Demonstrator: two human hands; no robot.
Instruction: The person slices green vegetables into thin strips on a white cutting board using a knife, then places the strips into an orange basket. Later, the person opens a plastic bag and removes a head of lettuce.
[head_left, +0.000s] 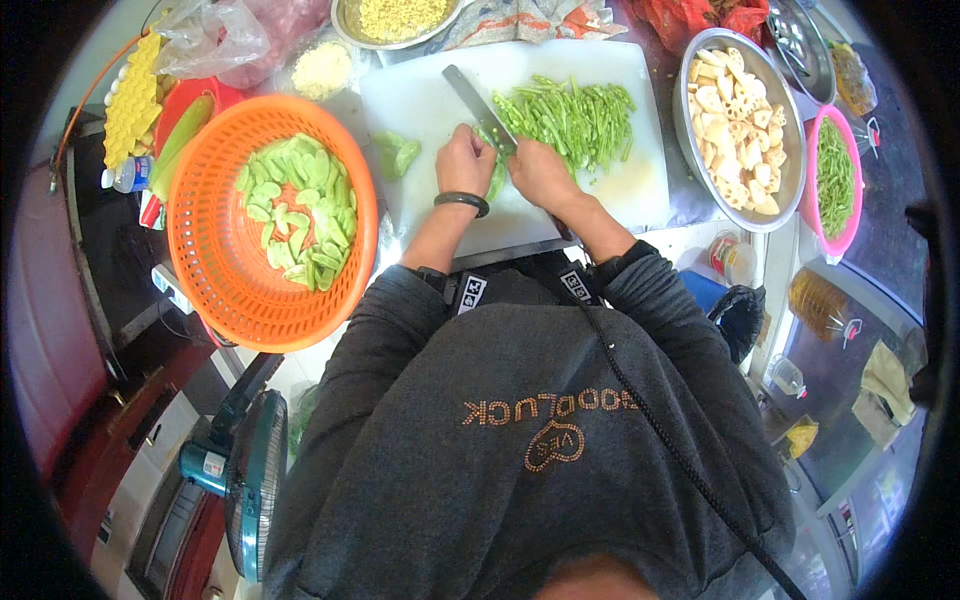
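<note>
On a white cutting board (622, 67), my right hand (541, 174) is closed around the handle of a kitchen knife (480, 103), whose blade points up and to the left. My left hand (466, 161), with a dark bangle at the wrist, has its fingers curled right beside the blade, on a flat green bean pod (496, 180). To the right of the blade lies a heap of thin green pod strips (581, 124). A few uncut green pieces (396, 154) rest left of my left hand.
An orange plastic basket (196, 225) with flat green pieces is at the left. Rightward stand a metal bowl of sliced lotus root (796, 150) and a pink basin (857, 191) of green strips. Beyond the board are a grain-filled metal bowl (341, 22) and a cloth (525, 21).
</note>
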